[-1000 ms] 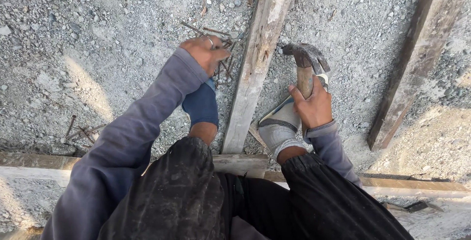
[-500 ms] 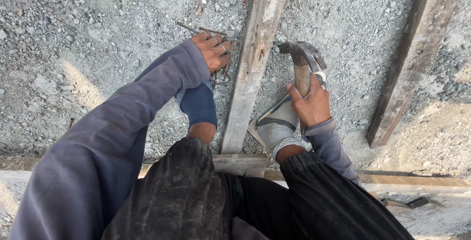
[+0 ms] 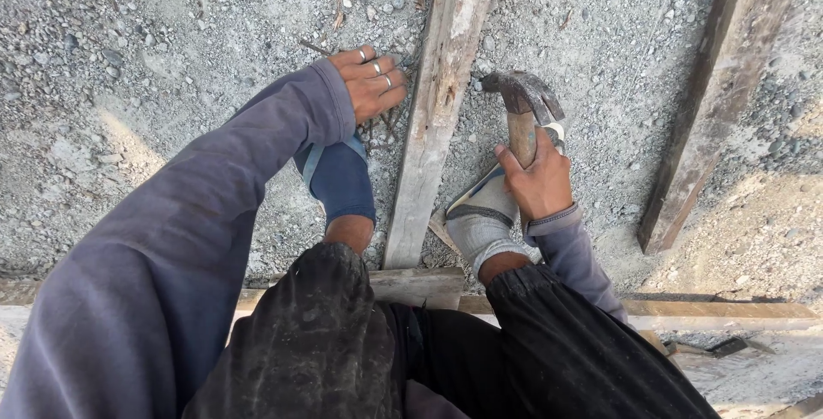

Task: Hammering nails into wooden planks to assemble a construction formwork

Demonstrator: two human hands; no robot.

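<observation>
Head view: a weathered plank (image 3: 439,110) runs away from the person over grey gravel (image 3: 154,59). Left of the plank, the left hand (image 3: 370,85), three rings on its fingers, presses knuckles-up onto a few thin dark nails (image 3: 387,119), possibly gripping them; I cannot tell. Right of the plank, the right hand (image 3: 538,181) clenches one wooden-handled claw hammer (image 3: 521,106), its steel head up. A second plank (image 3: 711,119) lies further right, open gravel between.
</observation>
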